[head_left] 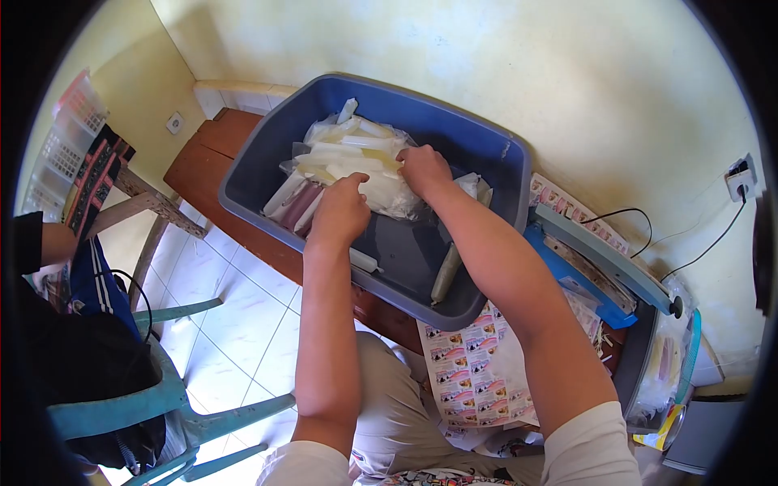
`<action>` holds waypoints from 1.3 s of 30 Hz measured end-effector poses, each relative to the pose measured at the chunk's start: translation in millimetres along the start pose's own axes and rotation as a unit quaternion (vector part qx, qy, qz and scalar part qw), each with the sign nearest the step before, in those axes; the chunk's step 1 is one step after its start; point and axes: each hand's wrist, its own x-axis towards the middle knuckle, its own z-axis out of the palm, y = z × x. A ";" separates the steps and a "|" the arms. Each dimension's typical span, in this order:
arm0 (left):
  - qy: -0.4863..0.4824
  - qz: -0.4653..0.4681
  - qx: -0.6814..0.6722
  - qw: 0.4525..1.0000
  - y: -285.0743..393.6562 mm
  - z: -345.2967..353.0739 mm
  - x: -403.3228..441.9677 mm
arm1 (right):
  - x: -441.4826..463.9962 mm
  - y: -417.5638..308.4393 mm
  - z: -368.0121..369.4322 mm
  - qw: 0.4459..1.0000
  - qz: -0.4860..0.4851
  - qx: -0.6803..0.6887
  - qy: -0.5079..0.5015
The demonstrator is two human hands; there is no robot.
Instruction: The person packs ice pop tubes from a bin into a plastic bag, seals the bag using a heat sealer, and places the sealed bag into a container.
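Observation:
A big blue-grey plastic tub (519, 154) holds a heap of long white and pale-yellow filled plastic tubes (340, 154), which look like ice pops, with clear plastic bags (389, 198) among them. My left hand (342, 209) is at the heap's near side, fingers curled; what they hold is hidden. On the heap's right, my right hand (424, 168) has its fingers bent onto the clear plastic. Purple-brown tubes (301, 202) lie left of my left hand. A greenish tube (446, 274) rests apart, near the tub's right front, and a white one (364, 260) lies along the front wall.
The tub stands on a brown wooden bench (231, 142) against the wall. To the right are a blue bag sealer (587, 267), printed label sheets (470, 364) and a wall socket (738, 180). At left, another person (89, 348) sits on a green plastic chair (174, 397).

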 end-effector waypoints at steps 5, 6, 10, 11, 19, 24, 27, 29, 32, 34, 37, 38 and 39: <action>0.023 0.029 0.000 0.999 -9.2 1.6 3.0 | 15.9 5.0 -0.7 0.999 0.048 0.002 0.005; 0.024 0.028 0.001 0.999 -9.7 1.5 3.1 | 13.4 1.6 -4.3 0.999 0.047 0.004 0.005; 0.020 0.019 -0.011 1.000 -10.1 1.2 5.6 | 7.0 -10.3 -21.2 0.999 0.002 0.032 0.026; 0.021 0.022 -0.011 0.999 -10.0 1.4 6.0 | 5.5 -13.6 -24.6 0.998 -0.018 0.033 0.042; 0.100 0.114 -0.057 0.987 -11.6 5.4 11.2 | -1.5 -22.4 -42.0 0.955 -0.201 0.190 0.108; 0.132 0.126 -0.094 0.979 4.7 -2.2 6.1 | -15.3 -25.9 -54.8 0.925 -0.236 0.285 0.092; 0.079 0.066 -0.129 0.986 13.2 -9.6 4.4 | -14.1 -22.0 -55.2 0.915 -0.215 0.335 0.069; 0.118 0.114 -0.126 0.978 4.1 -1.0 10.1 | -13.9 -21.3 -58.0 0.910 -0.172 0.378 0.017; 0.137 0.136 -0.175 0.965 12.2 -7.5 4.3 | -12.6 -19.8 -59.0 0.912 -0.155 0.379 -0.024; 0.137 0.119 -0.235 0.955 12.9 -6.0 8.8 | -9.1 -16.8 -60.2 0.906 -0.168 0.381 -0.077; 0.138 0.094 -0.291 0.942 16.6 -5.0 8.4 | -5.5 -14.7 -60.0 0.884 -0.168 0.414 -0.140; 0.143 0.088 -0.289 0.943 19.5 -4.3 6.5 | -6.1 -14.5 -59.8 0.869 -0.158 0.443 -0.152; 0.138 0.093 -0.288 0.943 27.7 -4.6 2.7 | -11.0 -15.7 -63.7 0.861 -0.139 0.466 -0.151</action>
